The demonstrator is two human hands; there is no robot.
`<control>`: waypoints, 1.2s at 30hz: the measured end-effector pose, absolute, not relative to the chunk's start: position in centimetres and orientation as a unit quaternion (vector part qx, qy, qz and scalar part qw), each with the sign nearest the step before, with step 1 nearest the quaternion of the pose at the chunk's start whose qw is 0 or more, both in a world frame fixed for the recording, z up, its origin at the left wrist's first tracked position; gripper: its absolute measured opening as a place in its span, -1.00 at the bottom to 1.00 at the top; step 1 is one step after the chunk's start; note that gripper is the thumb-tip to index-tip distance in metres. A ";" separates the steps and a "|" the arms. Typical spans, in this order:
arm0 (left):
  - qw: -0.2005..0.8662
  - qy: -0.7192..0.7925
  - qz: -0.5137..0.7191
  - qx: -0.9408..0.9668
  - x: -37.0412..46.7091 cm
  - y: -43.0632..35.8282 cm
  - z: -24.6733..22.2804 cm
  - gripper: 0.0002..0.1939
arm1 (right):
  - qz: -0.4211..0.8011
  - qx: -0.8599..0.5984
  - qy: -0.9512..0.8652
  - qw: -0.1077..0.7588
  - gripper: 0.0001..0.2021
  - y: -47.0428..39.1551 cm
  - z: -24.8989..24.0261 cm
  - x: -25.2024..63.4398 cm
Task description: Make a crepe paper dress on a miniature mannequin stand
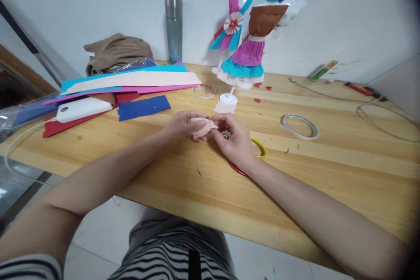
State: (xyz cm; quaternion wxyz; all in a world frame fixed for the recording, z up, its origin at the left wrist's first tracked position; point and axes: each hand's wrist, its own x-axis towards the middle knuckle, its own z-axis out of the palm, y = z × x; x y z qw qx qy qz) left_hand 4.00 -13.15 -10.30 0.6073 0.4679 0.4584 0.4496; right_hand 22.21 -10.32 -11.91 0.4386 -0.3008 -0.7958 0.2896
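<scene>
Between my two hands, above the table's front half, is a pale pink strip of pleated crepe paper [202, 127], its folds gathered in a small stack. My left hand [183, 126] is closed around its left part, thumb on top. The fingertips of my right hand [233, 138] pinch its right end. Partly hidden under my right hand lie scissors with yellow and red handles [260, 148]. Behind my hands stands a small dress form [254, 48] in brown, purple, blue and cream paper. Beside it another form [232, 24] carries a pleated rosette.
Coloured crepe paper sheets [131, 81], a blue strip [144, 107] and a white power strip [84, 109] lie on the left. A flask [173, 30] stands against the wall. On the right are a tape roll [300, 127], a cable [328, 95] and a red-handled cutter [359, 89].
</scene>
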 end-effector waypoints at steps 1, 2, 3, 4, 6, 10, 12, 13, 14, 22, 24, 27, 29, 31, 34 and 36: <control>0.604 0.460 0.456 0.465 4.1 -13.2 -10.3 -0.50 | 0.300 -0.304 -0.792 0.437 -0.79 -10.3 -11.9 22.2; 0.600 0.460 0.461 0.464 4.1 -13.1 -10.3 -0.51 | 0.311 -0.307 -0.788 0.435 -0.75 -10.3 -11.9 22.1; 0.596 0.457 0.467 0.466 4.2 -13.1 -10.3 -0.52 | 0.323 -0.309 -0.783 0.432 -0.70 -10.3 -11.9 22.1; 0.593 0.454 0.471 0.471 4.2 -13.1 -10.4 -0.54 | 0.336 -0.312 -0.779 0.428 -0.67 -10.3 -12.0 22.1; 0.587 0.449 0.471 0.481 4.2 -13.0 -10.4 -0.57 | 0.359 -0.315 -0.772 0.419 -0.61 -10.4 -12.0 22.1; 0.577 0.452 0.462 0.499 4.3 -13.1 -10.4 -0.59 | 0.369 -0.319 -0.773 0.405 -0.56 -10.5 -11.8 22.1; 0.570 0.450 0.467 0.504 4.4 -13.1 -10.5 -0.58 | 0.366 -0.321 -0.776 0.401 -0.56 -10.5 -11.8 22.1; 0.566 0.450 0.469 0.506 4.4 -13.1 -10.5 -0.57 | 0.365 -0.322 -0.777 0.399 -0.55 -10.5 -11.8 22.1; 0.563 0.452 0.471 0.507 4.4 -13.1 -10.5 -0.56 | 0.366 -0.323 -0.776 0.399 -0.54 -10.5 -11.9 22.2; 0.553 0.466 0.499 0.477 4.4 -13.0 -10.5 -0.60 | 0.388 -0.309 -0.758 0.423 -0.53 -10.2 -12.2 22.4; 0.553 0.466 0.500 0.476 4.3 -12.9 -10.7 -0.62 | 0.379 -0.291 -0.775 0.414 -0.51 -10.3 -12.0 22.4; 0.546 0.472 0.506 0.472 4.2 -12.9 -11.0 -0.63 | 0.358 -0.295 -0.789 0.403 -0.50 -10.6 -11.6 22.4; 0.549 0.471 0.509 0.466 4.1 -13.0 -11.1 -0.62 | 0.347 -0.311 -0.789 0.401 -0.49 -10.7 -11.5 22.3; 0.563 0.463 0.508 0.459 4.2 -13.0 -11.1 -0.59 | 0.333 -0.317 -0.794 0.397 -0.52 -10.7 -11.5 22.2; 0.588 0.445 0.506 0.447 4.4 -13.2 -10.9 -0.54 | 0.317 -0.315 -0.802 0.397 -0.58 -10.6 -11.5 22.1; 0.602 0.431 0.496 0.453 4.5 -13.3 -10.8 -0.52 | 0.316 -0.318 -0.799 0.401 -0.60 -10.5 -11.5 22.1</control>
